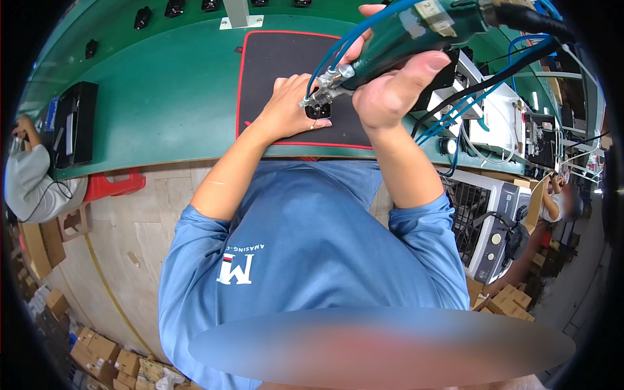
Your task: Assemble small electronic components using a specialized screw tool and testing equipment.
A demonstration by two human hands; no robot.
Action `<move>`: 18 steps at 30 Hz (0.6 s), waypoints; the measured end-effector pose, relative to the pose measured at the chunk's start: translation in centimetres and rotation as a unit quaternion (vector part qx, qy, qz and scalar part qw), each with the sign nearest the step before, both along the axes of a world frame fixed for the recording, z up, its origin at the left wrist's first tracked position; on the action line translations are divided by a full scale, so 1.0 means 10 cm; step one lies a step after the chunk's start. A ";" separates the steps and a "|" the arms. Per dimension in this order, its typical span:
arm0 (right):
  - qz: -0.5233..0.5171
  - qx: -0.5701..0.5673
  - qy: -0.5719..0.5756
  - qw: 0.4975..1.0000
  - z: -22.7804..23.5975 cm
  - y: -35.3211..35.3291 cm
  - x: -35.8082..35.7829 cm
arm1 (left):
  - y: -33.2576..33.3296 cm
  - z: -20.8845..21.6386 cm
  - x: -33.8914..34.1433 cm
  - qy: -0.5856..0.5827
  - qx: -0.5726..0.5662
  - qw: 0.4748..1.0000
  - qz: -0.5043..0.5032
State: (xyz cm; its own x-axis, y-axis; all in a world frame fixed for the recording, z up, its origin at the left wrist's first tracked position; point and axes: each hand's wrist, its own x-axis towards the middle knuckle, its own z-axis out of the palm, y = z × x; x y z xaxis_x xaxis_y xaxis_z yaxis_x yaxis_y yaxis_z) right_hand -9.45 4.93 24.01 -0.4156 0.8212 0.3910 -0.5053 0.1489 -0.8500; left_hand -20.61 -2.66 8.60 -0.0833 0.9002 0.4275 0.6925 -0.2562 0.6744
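Observation:
My right hand [390, 97] is wrapped round the body of a dark green power screwdriver [406, 39], tilted with its metal nose [328, 84] pointing down and to the left. Blue air hoses and a black cable run from the tool. Below that nose, a small black part [318, 113] lies on the black mat [273, 55] with a red border. The thumb and fingers of my left hand [286, 107] close around this part from the left. The nose hides some of the part, so I cannot tell whether its tip touches it.
On the green bench [156, 97], a black bin [77, 123] stands at left and several small black parts lie along the far side. A metal post [237, 12] rises beyond the mat. White equipment [487, 123] and hoses crowd the right. People sit at both sides.

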 end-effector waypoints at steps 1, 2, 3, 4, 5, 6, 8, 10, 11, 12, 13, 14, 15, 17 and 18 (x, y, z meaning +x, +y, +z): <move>-0.013 0.002 -0.029 0.999 -0.06 0.02 0.00 | 0.00 0.00 0.00 0.011 -0.012 1.000 0.001; -0.012 0.001 -0.030 0.999 -0.10 0.05 -0.01 | 0.00 0.00 0.01 0.022 -0.024 0.999 0.001; -0.039 0.048 -0.037 0.997 -0.13 0.08 -0.01 | 0.00 0.01 0.01 0.021 -0.024 0.999 0.002; -0.066 0.095 -0.044 0.992 -0.15 0.09 -0.01 | 0.00 0.02 0.01 0.020 -0.019 1.000 0.000; -0.065 0.094 -0.045 0.992 -0.16 0.08 -0.01 | 0.00 0.02 0.01 0.018 -0.014 1.000 -0.002; -0.065 0.099 -0.049 0.992 -0.16 0.07 -0.02 | 0.00 0.00 0.00 0.018 -0.014 1.000 -0.001; -0.064 0.104 -0.053 0.991 -0.17 0.06 -0.01 | 0.02 -0.06 -0.02 0.023 -0.012 1.000 -0.013; -0.018 0.108 -0.072 0.991 -0.19 0.08 0.03 | 0.00 0.00 -0.01 0.026 -0.012 1.000 -0.013; -0.019 0.107 -0.072 0.991 -0.18 0.10 0.03 | -0.01 0.02 -0.01 0.029 -0.011 0.999 -0.013; -0.035 0.112 -0.060 0.991 -0.18 0.13 0.02 | -0.01 0.01 -0.01 0.029 -0.011 0.999 -0.012; -0.052 0.117 -0.048 0.991 -0.17 0.15 0.01 | 0.00 -0.01 -0.01 0.017 -0.011 1.000 -0.008; -0.052 0.117 -0.048 0.991 -0.17 0.15 0.00 | 0.00 -0.02 -0.01 0.005 -0.011 1.000 -0.005; -0.053 0.098 -0.018 0.994 -0.15 0.15 -0.02 | 0.00 -0.02 -0.01 0.005 -0.012 1.000 -0.003; -0.054 0.077 0.012 0.995 -0.03 0.12 -0.06 | 0.00 -0.03 -0.01 -0.006 -0.010 1.000 -0.002; -0.077 0.074 0.052 0.993 0.18 0.05 -0.10 | 0.00 -0.04 -0.02 -0.004 -0.023 1.000 -0.005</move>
State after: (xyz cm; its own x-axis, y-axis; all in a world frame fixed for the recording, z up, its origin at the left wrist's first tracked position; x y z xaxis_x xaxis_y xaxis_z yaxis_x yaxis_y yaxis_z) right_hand -10.44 5.47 25.84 -0.2409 0.8024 0.5459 -0.5504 0.3503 -0.7578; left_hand -20.78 -2.69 8.19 -0.0765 0.9200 0.3844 0.6847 -0.2318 0.6909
